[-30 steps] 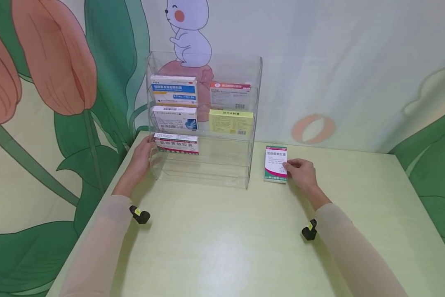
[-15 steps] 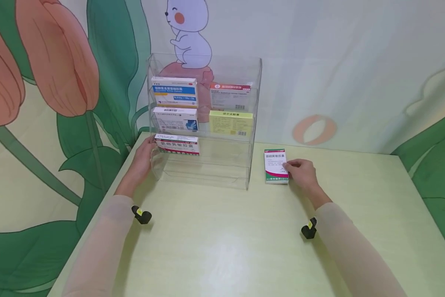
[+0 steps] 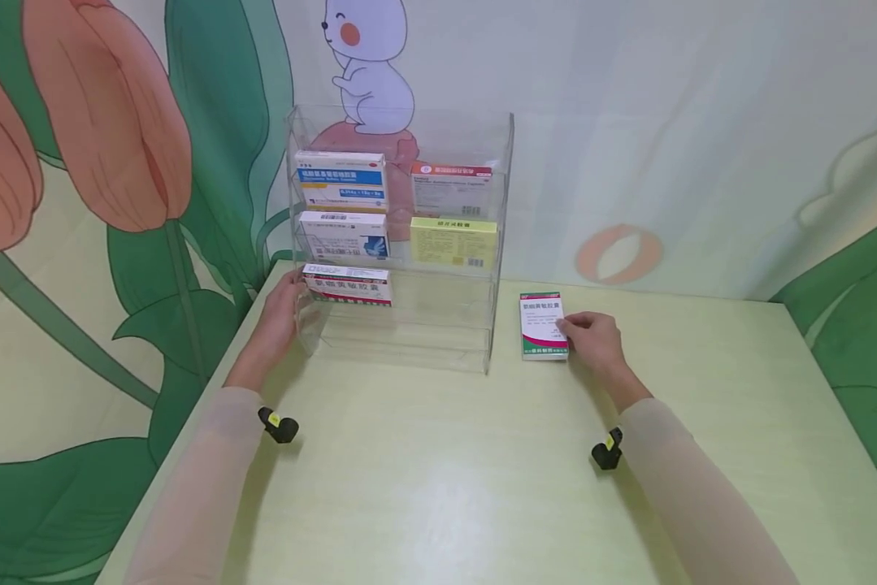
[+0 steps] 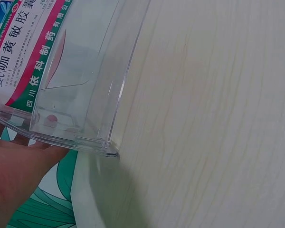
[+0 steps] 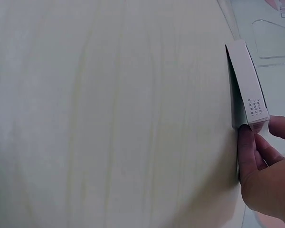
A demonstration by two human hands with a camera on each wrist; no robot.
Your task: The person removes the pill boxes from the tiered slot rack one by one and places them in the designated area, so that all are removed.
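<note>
At the left side of a clear acrylic rack (image 3: 401, 355), my left hand (image 3: 275, 315) rests with its fingers against the outside of the side panel. The left wrist view shows those fingers (image 4: 52, 152) along the panel's edge; the thumb is hidden. My right hand (image 3: 593, 343) pinches the right edge of a white, green and magenta medicine box (image 3: 542, 329) between thumb and fingers. The right wrist view shows the medicine box (image 5: 247, 80) tilted, one long edge up off the table. A similar medicine box (image 3: 346, 286) lies in the rack's lower left tier.
Higher in the rack stand a blue and white box (image 3: 343, 180), a white box (image 3: 345, 236), a red-topped box (image 3: 451, 191) and a yellow box (image 3: 453, 242). The pale wooden table (image 3: 438, 471) meets a printed curtain (image 3: 701, 146) behind the rack.
The medicine box in my right hand has shifted very slightly, its printed face turning a little. Both hands keep nearly the same places. The head view sways slightly.
</note>
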